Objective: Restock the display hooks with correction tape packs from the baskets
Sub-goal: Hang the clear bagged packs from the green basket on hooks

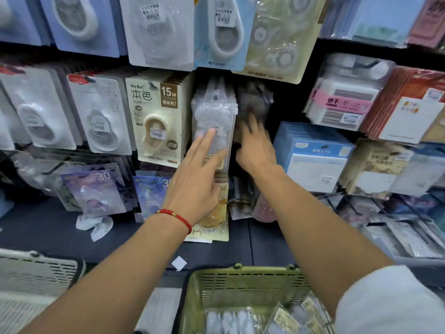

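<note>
I am at the hanging step. My left hand [192, 186] has its fingers straight and laid flat on the front of the clear packs [213, 121] that already hang on the middle hook, steadying the stack — nothing is grasped in that grip. My right hand [255, 147] reaches into the dark gap just right of that stack, toward a blurred dark pack [255, 102] there. Its fingers are spread and smeared by motion, so I cannot tell whether that grip is pinching the pack or only pushing it.

More stock lies below me: the green basket [243, 276] near my right arm holds clear packs at its bottom, and a white basket [36, 273] sits at the lower left, its contents out of view. Beside my left hand hangs the beige pack [157, 121] on its own hook.

By my reckoning the hooks are partly filled and the basket is far from spent. Next I need the pack's hole lined up on the hook tip — hidden in that gap — then slid back flush, before reaching down for another.
</note>
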`<state>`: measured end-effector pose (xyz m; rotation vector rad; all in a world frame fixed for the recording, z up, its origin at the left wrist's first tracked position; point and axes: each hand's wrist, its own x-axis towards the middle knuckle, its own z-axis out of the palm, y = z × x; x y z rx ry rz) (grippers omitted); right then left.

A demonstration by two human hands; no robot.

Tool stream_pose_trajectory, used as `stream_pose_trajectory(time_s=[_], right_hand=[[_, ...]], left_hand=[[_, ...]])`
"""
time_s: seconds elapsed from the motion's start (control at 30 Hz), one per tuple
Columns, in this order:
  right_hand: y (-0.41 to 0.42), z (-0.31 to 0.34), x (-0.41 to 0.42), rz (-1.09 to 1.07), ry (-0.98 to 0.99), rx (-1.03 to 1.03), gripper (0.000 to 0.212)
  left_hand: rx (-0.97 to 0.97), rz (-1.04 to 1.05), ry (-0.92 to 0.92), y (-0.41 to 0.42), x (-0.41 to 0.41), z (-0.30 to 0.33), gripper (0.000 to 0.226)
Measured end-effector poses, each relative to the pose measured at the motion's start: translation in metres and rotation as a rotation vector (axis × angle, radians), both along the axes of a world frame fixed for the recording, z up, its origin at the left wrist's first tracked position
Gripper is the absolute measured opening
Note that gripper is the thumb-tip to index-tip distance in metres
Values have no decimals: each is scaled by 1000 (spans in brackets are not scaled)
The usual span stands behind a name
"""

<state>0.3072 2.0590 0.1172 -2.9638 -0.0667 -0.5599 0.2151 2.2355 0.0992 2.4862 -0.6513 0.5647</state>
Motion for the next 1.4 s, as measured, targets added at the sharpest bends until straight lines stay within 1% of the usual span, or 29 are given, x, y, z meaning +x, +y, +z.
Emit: stream_pose_trajectory(time_s=[0.1,0.17,0.23,0.3,0.33,0.4,0.47,0.5,0.53,0.63,0.67,0.73,0.77,0.83,0.9,0.93,1.03,1.1,1.17,1.2,1.27,1.33,1.4], right_hand=[[-1,-5,5,-8,38,-41,91],[1,-9,-3,30,15,55,85],[3,-16,-22,83,-15,194,72],[-2,-32,-54,158,-92,284,52],[-7,-42,-73,206,-139,298,43],[-26,-65,-114,280,-195,261,28],[-52,-88,-148,314,-174,184,18],[-67,-99,-160,314,-100,143,15],[-83,-112,-169,301,28,106,14],[-125,-151,-189,201,516,-30,16],[-136,-168,-197,162,659,-79,18],[-152,-211,-217,120,870,-176,24],[-156,-234,-228,132,941,-234,30],[-159,-277,-250,247,1012,-372,48],[-152,-311,-262,386,1017,-458,61],[-148,-324,-264,402,1016,-457,66],[-140,-347,-259,320,1016,-458,69],[-141,-358,-252,273,979,-487,75],[-143,-363,-245,258,933,-553,86],[-143,-364,-242,267,917,-618,88],[-146,-362,-236,275,926,-717,76],[-154,-356,-232,229,925,-729,64],[-165,-351,-234,188,912,-740,63]], left_hand=[[33,-1,-1,1,1,-2,76],[49,-6,3,3,2,-3,76],[44,-13,19,5,0,-6,73],[39,-20,51,6,-4,-11,69],[47,-29,69,6,-7,-15,67],[108,-78,111,4,-17,-27,63],[209,-140,148,2,-31,-48,57],[273,-165,173,0,-40,-61,55],[356,-183,211,-2,-51,-76,55],[642,-171,318,-14,-89,-119,53],[707,-166,365,-19,-103,-135,52],[753,-157,501,-29,-129,-168,53],[750,-156,560,-32,-142,-184,56],[718,-165,656,-38,-169,-213,58],[606,-153,735,-42,-191,-232,56],[523,-132,769,-44,-199,-239,53],[329,-47,868,-51,-212,-251,46],[287,-2,922,-53,-214,-255,44],[281,31,958,-52,-213,-260,42],[287,46,969,-52,-212,-261,42],[291,73,974,-53,-208,-263,42],[258,101,972,-59,-202,-263,41],[202,122,975,-67,-196,-262,41]])
